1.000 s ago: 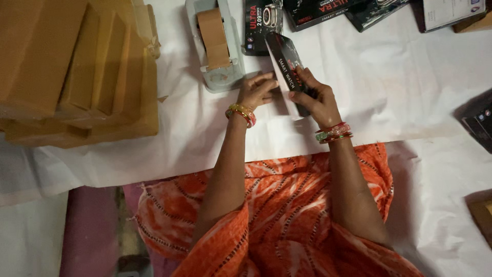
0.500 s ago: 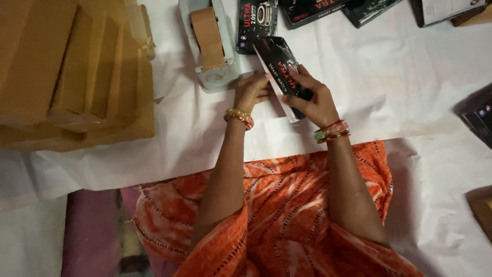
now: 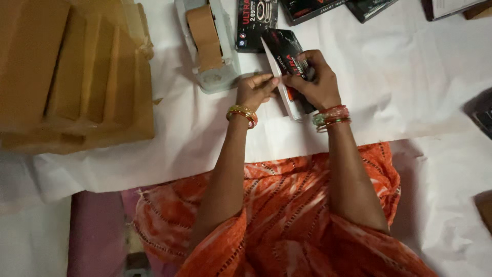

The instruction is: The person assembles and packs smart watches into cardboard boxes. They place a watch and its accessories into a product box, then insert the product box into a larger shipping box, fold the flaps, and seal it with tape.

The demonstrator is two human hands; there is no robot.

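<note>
Box (image 3: 285, 51) now steeper, top away

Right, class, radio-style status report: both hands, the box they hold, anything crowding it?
Right hand gripping small black box. Left hand pinching its white edge. Tape dispenser close on the left, another black box just beyond.

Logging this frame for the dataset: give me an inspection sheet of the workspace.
Surface: white paper sheet covering the work area, creased.
Job's things: slim black cardboard product box, tilted, held in both hands.
Clutter: grey tape dispenser with brown tape roll; stack of flat brown cardboard boxes; more black product boxes along the far edge.
Grippers: left hand pinches the box's white edge; right hand grips its face.
Cables: nothing seen.
Surroundings: orange patterned garment below.
</note>
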